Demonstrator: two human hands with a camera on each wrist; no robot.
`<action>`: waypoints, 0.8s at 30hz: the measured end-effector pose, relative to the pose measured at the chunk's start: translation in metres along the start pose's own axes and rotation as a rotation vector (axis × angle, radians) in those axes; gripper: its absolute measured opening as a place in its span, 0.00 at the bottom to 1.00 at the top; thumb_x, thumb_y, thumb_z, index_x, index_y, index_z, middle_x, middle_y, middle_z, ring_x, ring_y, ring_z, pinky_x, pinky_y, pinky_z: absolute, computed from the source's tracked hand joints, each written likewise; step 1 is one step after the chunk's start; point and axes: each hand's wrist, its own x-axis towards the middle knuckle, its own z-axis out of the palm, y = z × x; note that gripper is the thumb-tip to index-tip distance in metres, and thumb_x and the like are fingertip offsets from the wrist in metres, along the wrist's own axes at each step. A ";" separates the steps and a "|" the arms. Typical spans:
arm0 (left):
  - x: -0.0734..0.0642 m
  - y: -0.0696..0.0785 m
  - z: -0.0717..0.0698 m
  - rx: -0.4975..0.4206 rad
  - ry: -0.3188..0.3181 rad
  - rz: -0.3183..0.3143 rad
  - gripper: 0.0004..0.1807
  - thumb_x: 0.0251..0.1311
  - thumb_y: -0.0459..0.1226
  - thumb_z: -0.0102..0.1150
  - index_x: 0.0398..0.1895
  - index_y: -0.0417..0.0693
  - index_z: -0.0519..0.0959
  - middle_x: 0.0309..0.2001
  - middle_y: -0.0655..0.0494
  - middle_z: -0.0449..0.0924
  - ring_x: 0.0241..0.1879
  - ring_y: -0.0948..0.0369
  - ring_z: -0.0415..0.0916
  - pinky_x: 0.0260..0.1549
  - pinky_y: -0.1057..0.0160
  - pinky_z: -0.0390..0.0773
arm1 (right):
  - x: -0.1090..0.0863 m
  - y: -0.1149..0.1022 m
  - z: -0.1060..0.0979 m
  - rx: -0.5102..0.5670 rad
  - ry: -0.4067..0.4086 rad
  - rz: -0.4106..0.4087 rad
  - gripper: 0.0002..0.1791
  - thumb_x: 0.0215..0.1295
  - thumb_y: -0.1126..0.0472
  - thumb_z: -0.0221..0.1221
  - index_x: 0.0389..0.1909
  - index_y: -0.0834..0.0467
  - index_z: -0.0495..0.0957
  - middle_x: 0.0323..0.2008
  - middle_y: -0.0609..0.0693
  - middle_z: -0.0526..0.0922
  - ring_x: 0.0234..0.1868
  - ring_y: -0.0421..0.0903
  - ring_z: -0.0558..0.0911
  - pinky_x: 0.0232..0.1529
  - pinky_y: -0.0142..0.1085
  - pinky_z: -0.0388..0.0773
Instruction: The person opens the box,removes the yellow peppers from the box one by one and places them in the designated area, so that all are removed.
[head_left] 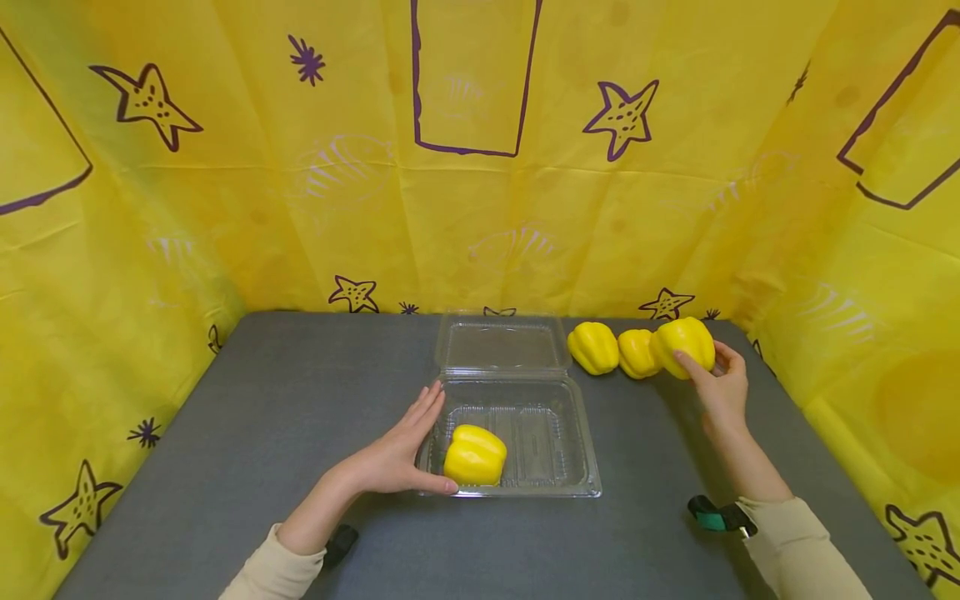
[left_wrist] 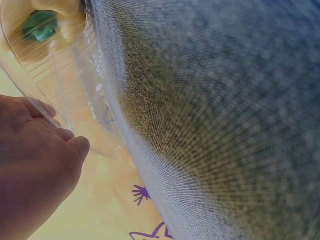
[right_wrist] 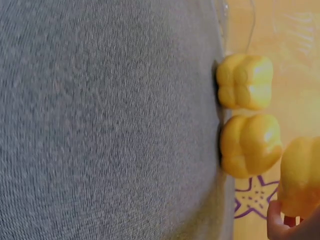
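Note:
A yellow bell pepper (head_left: 682,348) is held in my right hand (head_left: 726,392), thumb on its near side and fingers behind it; it is raised above the table at the back right. Two more bell peppers, one (head_left: 593,348) by the lid and another (head_left: 637,354) beside the held one, sit on the table. My left hand (head_left: 397,450) spreads along the left side of a clear plastic clamshell container (head_left: 588,467), fingers straight on the side rim and thumb at the front left corner. One bell pepper (head_left: 475,456) lies inside, at the front left; the left wrist view shows its green stem (left_wrist: 40,25).
The container's lid (head_left: 502,343) lies folded back toward the rear edge of the grey table (head_left: 300,392). Yellow cloth (head_left: 480,208) with purple drawings hangs behind the table and along both sides. Straps are worn at both wrists.

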 end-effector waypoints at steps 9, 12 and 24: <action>0.001 -0.002 0.001 0.001 0.000 -0.001 0.71 0.43 0.59 0.74 0.78 0.42 0.36 0.78 0.55 0.23 0.75 0.55 0.22 0.69 0.41 0.44 | 0.011 0.006 -0.006 -0.021 0.078 0.019 0.43 0.54 0.53 0.72 0.67 0.54 0.60 0.51 0.41 0.65 0.48 0.37 0.69 0.40 0.22 0.74; 0.001 -0.002 0.002 -0.001 -0.003 -0.001 0.71 0.43 0.59 0.74 0.78 0.42 0.35 0.78 0.55 0.23 0.75 0.55 0.22 0.69 0.41 0.43 | 0.014 0.008 -0.006 -0.086 0.095 0.022 0.43 0.55 0.51 0.71 0.68 0.54 0.59 0.57 0.45 0.65 0.57 0.43 0.67 0.54 0.29 0.71; 0.000 -0.002 0.001 0.001 -0.002 -0.001 0.71 0.43 0.59 0.74 0.78 0.42 0.36 0.78 0.55 0.23 0.75 0.54 0.22 0.68 0.41 0.44 | 0.026 0.020 -0.005 -0.264 0.092 0.050 0.49 0.58 0.44 0.67 0.72 0.60 0.54 0.69 0.58 0.59 0.67 0.53 0.61 0.68 0.42 0.59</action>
